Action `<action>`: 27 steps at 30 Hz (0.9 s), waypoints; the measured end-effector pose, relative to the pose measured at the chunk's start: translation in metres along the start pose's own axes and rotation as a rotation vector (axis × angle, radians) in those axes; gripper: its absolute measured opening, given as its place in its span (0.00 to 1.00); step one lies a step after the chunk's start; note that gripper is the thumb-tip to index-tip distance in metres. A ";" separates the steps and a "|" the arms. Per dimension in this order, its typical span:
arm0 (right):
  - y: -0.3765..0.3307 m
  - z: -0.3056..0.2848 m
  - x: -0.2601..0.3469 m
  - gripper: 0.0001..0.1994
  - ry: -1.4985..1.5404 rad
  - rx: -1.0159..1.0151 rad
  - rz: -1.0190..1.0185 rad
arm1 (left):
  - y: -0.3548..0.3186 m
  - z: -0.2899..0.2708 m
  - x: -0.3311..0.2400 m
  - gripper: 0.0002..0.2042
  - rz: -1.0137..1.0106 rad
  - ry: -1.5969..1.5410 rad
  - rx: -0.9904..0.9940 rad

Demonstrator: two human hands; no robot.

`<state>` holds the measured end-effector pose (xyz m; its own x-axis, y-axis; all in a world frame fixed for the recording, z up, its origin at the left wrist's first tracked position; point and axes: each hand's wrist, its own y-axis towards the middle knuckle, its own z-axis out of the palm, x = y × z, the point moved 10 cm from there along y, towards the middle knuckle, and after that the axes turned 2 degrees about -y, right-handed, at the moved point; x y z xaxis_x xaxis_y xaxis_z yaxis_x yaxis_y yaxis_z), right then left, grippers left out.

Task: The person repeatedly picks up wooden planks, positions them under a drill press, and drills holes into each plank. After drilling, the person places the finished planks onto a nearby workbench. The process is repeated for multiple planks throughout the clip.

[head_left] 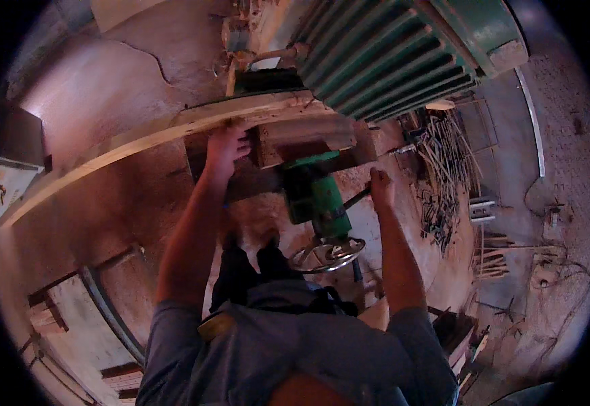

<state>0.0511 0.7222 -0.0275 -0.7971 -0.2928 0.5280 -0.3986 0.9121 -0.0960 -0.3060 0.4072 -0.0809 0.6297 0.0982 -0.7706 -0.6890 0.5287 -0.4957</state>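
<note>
A long pale timber beam [166,125] lies across a green woodworking machine [327,203], its left end reaching far out to the left. My left hand [227,147] is at the beam's near side, fingers apart and pointing right; whether they touch the wood I cannot tell. Closed around the end of a dark lever [358,197] is my right hand [381,186]. The lever slants down toward the machine's green body. A shiny metal handwheel [327,256] sits at the near end of that body, close to my waist.
A large ribbed green motor housing [383,54] overhangs the beam's right part. Thin wood offcuts [447,166] are piled on the floor at the right. To the far left stands a box [14,162] with a pale front. Boards [92,325] lie at the lower left.
</note>
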 end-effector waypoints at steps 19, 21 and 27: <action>-0.185 0.000 0.289 0.16 0.391 0.382 -0.789 | -0.215 -0.297 -0.163 0.17 0.650 -0.334 -0.156; -0.244 0.025 0.347 0.25 0.089 0.339 -1.114 | -0.261 -0.291 -0.166 0.19 0.710 -0.256 -0.091; -0.363 0.118 0.372 0.27 -0.033 0.808 -1.258 | -0.358 -0.292 -0.115 0.25 0.714 -0.238 -0.142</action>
<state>-0.1544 0.2487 0.1041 0.2442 -0.7620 0.5997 -0.9422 -0.3328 -0.0392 -0.2362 -0.0399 0.0677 0.0640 0.5627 -0.8242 -0.9871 0.1574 0.0308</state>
